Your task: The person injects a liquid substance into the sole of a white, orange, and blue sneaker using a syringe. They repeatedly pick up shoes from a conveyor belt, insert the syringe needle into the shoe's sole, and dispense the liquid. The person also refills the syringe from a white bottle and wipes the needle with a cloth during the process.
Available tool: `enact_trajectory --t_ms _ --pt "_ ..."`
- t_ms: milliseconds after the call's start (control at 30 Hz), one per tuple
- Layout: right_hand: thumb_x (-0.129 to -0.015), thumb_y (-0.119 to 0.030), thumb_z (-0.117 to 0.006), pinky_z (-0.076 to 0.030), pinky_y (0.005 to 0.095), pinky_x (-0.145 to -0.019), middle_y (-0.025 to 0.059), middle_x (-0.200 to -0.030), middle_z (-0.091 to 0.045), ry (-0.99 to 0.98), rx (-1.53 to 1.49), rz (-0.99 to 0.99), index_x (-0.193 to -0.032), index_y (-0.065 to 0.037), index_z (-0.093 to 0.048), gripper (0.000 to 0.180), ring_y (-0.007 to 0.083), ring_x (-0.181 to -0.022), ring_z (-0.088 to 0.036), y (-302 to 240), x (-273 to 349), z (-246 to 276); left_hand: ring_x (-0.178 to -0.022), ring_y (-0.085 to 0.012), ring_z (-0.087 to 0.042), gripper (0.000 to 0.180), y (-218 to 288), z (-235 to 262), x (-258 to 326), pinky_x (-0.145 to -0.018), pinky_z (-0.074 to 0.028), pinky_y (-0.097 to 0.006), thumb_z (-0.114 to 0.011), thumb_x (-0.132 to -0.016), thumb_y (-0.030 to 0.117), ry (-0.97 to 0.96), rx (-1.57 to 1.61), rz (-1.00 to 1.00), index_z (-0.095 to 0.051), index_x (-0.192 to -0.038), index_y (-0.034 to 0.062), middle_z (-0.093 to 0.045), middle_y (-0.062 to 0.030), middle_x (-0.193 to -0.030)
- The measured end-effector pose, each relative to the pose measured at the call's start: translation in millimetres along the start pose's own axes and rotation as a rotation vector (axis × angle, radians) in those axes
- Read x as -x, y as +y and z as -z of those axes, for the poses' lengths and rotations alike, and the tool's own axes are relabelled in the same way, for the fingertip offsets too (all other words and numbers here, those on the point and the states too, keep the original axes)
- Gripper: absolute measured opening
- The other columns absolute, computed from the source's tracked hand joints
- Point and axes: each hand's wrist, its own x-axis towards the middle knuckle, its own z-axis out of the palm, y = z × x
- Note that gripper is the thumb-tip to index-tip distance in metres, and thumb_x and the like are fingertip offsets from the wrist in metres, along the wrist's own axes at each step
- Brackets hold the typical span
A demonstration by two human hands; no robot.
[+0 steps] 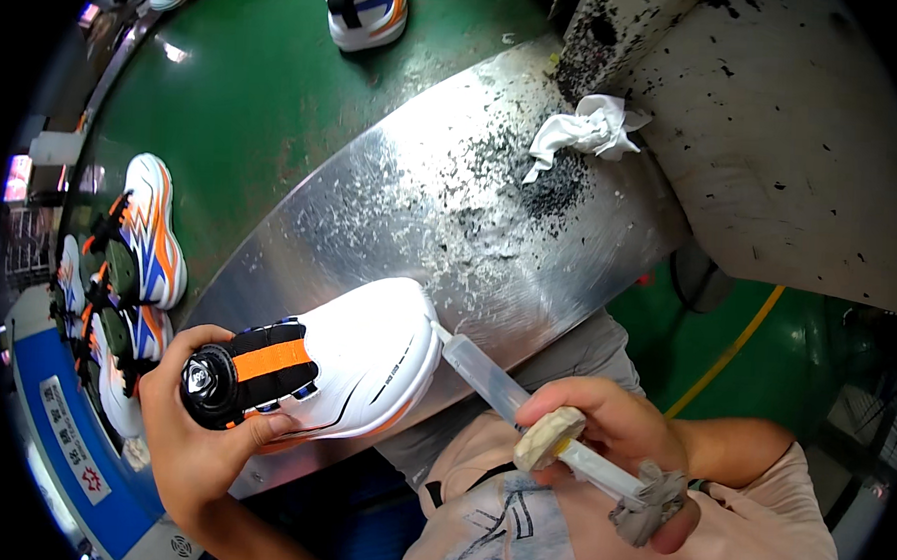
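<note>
A white sneaker (pixel 371 342) with an orange-and-black strap and a round black dial is held up by my left hand (pixel 197 429), whose fingers wrap around its ankle end. Its toe points up and to the right. In my right hand (pixel 612 427) is a clear plastic syringe (pixel 485 372), with wrapping around its flange and a grey wad over the plunger end. The syringe tip touches or nearly touches the sole edge at the toe. What the syringe contains, I cannot make out.
Below the shoe lies a metal plate (pixel 351 211) speckled with dark residue, and on it a crumpled white tissue (pixel 590 131). Several similar sneakers (pixel 150 232) stand at the left on the green surface (pixel 236 101). Another sneaker (pixel 368 16) is at the far side. A pale stained panel (pixel 785 145) rises at right.
</note>
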Motion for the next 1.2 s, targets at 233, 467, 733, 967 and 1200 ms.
enact_trajectory --t_ms 233,467,733,967,1200 --pt "-0.067 -0.051 -0.082 -0.048 0.0250 -0.078 0.0111 -0.111 -0.051 -0.041 0.068 0.122 -0.144 0.007 -0.018 0.116 0.0145 -0.093 -0.054 -5 -9 6 -0.078 -0.0111 -0.061 0.065 -3 20 -34 -0.073 -0.050 -0.024 -0.086 -0.045 0.014 -0.152 0.139 0.158 -0.058 -0.101 -0.0020 -0.064 -0.0060 -0.085" --pt "-0.061 -0.041 -0.090 -0.041 0.0275 -0.090 0.0088 -0.117 -0.045 0.125 0.191 -0.001 -0.146 -0.002 -0.019 0.117 0.0142 -0.105 -0.048 -33 -25 29 -0.094 -0.0219 -0.064 0.055 -14 20 -183 -0.082 -0.051 -0.032 -0.073 -0.081 0.016 0.350 0.385 -0.062 -0.050 -0.129 0.0008 -0.064 -0.0141 -0.110" --pt "-0.066 -0.025 -0.087 -0.045 0.0263 -0.086 0.0081 -0.120 -0.048 0.136 0.559 -0.209 -0.143 -0.006 -0.025 0.101 0.0146 -0.108 -0.052 -41 -27 29 -0.115 -0.0205 -0.058 0.051 -37 10 -289 -0.098 -0.042 -0.031 -0.056 -0.097 0.038 0.287 0.249 -0.171 -0.055 -0.134 0.0034 -0.063 -0.0127 -0.125" --pt "-0.064 -0.037 -0.086 -0.049 0.0356 -0.080 0.0142 -0.112 -0.053 0.056 0.877 0.003 -0.135 -0.008 -0.029 0.095 0.0246 -0.087 -0.056 -22 -9 40 -0.097 -0.0311 -0.063 0.058 -181 37 -121 -0.087 -0.049 -0.037 -0.081 -0.076 0.024 1.249 -0.661 -0.144 -0.058 -0.119 -0.0064 -0.063 -0.0222 -0.111" --pt "-0.067 -0.042 -0.083 -0.050 0.0398 -0.078 0.0197 -0.112 -0.058 0.067 1.117 -0.092 -0.133 -0.005 -0.032 0.090 0.0321 -0.091 -0.062 -39 -27 27 -0.108 -0.0221 -0.057 0.067 -231 58 -142 -0.094 -0.046 -0.031 -0.080 -0.072 0.000 0.878 0.612 -0.005 -0.052 -0.133 0.0009 -0.057 -0.0126 -0.125"
